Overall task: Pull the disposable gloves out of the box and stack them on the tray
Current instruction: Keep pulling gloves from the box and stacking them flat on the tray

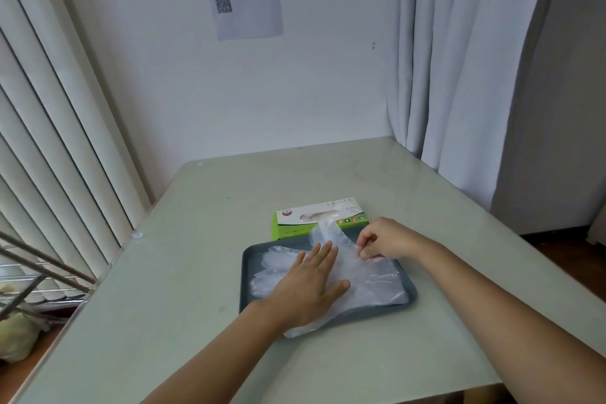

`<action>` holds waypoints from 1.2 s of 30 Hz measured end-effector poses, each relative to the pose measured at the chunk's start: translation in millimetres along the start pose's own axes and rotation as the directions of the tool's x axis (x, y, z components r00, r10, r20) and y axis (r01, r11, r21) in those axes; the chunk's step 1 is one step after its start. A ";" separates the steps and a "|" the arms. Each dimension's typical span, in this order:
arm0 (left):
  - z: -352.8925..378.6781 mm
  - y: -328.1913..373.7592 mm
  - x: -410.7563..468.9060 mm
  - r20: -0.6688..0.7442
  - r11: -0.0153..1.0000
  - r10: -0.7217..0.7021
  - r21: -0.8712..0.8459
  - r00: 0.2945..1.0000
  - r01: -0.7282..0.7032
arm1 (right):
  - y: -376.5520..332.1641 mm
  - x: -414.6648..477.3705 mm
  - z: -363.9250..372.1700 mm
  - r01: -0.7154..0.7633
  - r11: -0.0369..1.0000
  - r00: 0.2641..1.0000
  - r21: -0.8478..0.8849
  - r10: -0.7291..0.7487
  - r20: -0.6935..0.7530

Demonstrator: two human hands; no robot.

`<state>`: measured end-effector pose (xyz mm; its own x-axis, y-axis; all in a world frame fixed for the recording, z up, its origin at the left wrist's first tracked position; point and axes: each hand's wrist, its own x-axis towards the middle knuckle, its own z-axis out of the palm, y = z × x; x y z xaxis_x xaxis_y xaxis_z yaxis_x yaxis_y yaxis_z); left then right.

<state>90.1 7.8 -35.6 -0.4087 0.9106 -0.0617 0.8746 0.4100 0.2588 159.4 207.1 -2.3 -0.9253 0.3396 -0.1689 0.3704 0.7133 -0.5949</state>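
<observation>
On the desk (328,174), the left hand (308,285) pressed straight, flat fingers on the pile of clear gloves (377,282) in the grey tray (245,272), while the right hand (382,239) pinched another glove (329,233) with curled fingers beside the green box (319,218).

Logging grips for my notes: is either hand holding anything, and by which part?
The right hand pinches a clear glove by its side edge; the left hand only presses flat on the stack in the tray.
</observation>
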 end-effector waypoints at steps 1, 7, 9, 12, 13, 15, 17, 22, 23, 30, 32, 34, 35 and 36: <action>1.1 -1.4 0.6 0.000 0.999 -0.026 0.022 1.000 0.026 | -0.8 1.0 0.2 0.004 1.000 1.000 -0.004 -0.004 0.001; 8.7 -3.6 -2.7 0.077 0.990 -0.137 0.053 0.988 0.133 | -2.7 1.1 6.7 0.017 1.000 0.999 -0.006 -0.017 -0.048; 7.8 -0.6 -5.6 0.118 0.986 -0.167 0.033 0.979 0.164 | -2.0 2.3 9.5 0.028 0.999 0.996 -0.037 -0.031 -0.089; 2.4 5.8 -9.2 0.181 0.983 -0.181 -0.003 0.967 0.185 | -1.9 4.6 13.8 0.021 0.996 0.992 -0.082 -0.031 -0.124; 1.0 7.6 -9.3 0.185 0.984 -0.173 -0.013 0.967 0.179 | -2.0 4.6 14.6 0.014 0.996 0.991 -0.091 -0.027 -0.133; -1.2 9.5 -8.1 0.155 0.987 -0.155 -0.006 0.976 0.158 | -2.1 4.2 15.2 -0.001 0.995 0.989 -0.101 -0.014 -0.149; -1.8 7.3 -4.8 0.117 0.988 -0.154 0.018 0.981 0.152 | -2.4 3.3 15.1 -0.019 0.996 0.987 -0.090 0.005 -0.158; 1.9 -3.4 1.9 0.092 0.986 -0.162 0.065 0.983 0.157 | -1.4 0.7 14.4 -0.026 0.997 0.987 -0.074 0.014 -0.160; 2.7 -4.8 2.4 0.085 0.986 -0.160 0.068 0.983 0.154 | -0.8 0.6 14.4 -0.025 0.997 0.986 -0.070 0.013 -0.164; 3.7 -9.6 -0.4 0.148 0.989 -0.144 0.064 0.978 0.136 | -1.1 -2.2 18.8 -0.035 0.996 0.974 -0.081 0.016 -0.226; 4.6 -10.6 -1.4 0.150 0.989 -0.142 0.071 0.979 0.132 | -6.5 -5.5 23.9 0.025 0.984 0.930 -0.177 -0.088 -0.358; 5.7 -11.2 -1.1 0.145 0.988 -0.143 0.076 0.979 0.134 | -16.9 -10.8 33.5 0.156 0.957 0.886 -0.244 -0.245 -0.395; 6.0 -11.0 -1.2 0.142 0.988 -0.144 0.081 0.979 0.133 | -22.3 -13.5 41.0 0.229 0.944 0.886 -0.238 -0.303 -0.350; 6.8 -11.0 -0.9 0.138 0.987 -0.143 0.088 0.980 0.131 | -26.8 -16.4 49.1 0.285 0.936 0.898 -0.206 -0.336 -0.284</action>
<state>82.6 2.7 -44.9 -0.4893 0.8411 -0.2304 0.8328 0.5291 0.1628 160.6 152.3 -22.2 -0.9324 0.2395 0.2707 0.1003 0.8909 -0.4429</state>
